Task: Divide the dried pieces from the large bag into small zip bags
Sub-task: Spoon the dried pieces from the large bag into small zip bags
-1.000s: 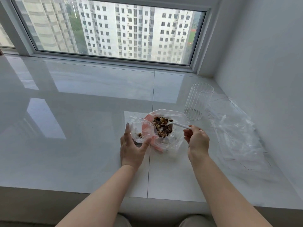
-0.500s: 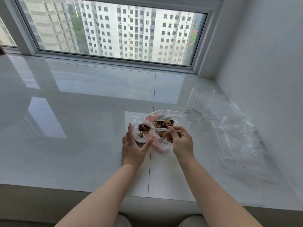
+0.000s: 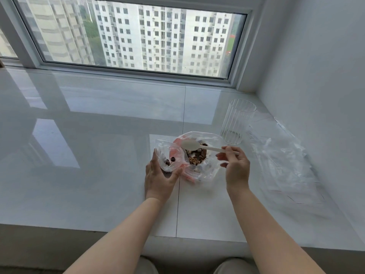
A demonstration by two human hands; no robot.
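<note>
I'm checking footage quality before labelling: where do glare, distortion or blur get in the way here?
Head view: window glare mirrors across the glossy sill; wide-angle bending bows the window frame; the clear glass and spare bags nearly vanish against white; spoon and dried pieces stay sharp.

A glossy, mirror-smooth tiled worktop [image 3: 98,175] is seen. Thin crinkled clear plastic forms the small zip bag [image 3: 167,155], large bag [image 3: 209,171] and spare bags [image 3: 282,161]. The ribbed tumbler [image 3: 237,121] is transparent; the spoon [image 3: 197,146] is matt white plastic.

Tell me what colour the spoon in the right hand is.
White: the spoon, held by the right hand over the large bag. The head view shows it best.
</note>
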